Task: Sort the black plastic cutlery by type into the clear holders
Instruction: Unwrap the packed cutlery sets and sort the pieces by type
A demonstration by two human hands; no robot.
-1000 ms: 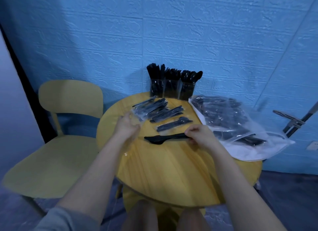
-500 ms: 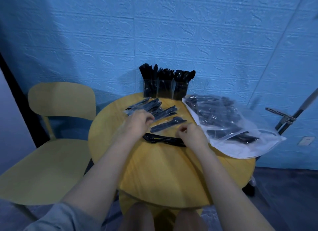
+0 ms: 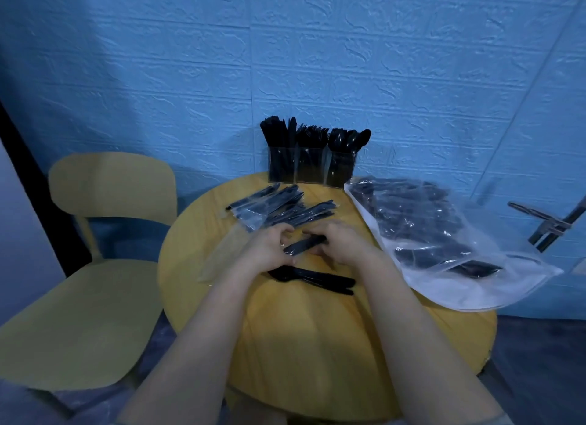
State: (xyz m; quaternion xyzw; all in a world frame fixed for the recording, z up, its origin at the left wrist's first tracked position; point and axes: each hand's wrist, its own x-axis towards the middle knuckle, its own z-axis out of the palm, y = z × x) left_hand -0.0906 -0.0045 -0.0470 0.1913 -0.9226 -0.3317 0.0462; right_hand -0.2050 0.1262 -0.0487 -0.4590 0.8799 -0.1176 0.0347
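Hands met above the round yellow wooden worktop (image 3: 317, 345): left hand (image 3: 269, 250) and right hand (image 3: 344, 245) each curled fingers around one clear-wrapped black plastic cutlery packet (image 3: 302, 245), apparently a knife. Three clear rectangular holders (image 3: 312, 168) stood filled at the far edge.

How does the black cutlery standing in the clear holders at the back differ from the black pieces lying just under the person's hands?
The black cutlery in the clear holders stands upright against the wall; the loose black pieces lie flat on the round yellow table. The holders' cutlery is packed in three groups; the loose pieces form one small pile. Both are black plastic and unwrapped.
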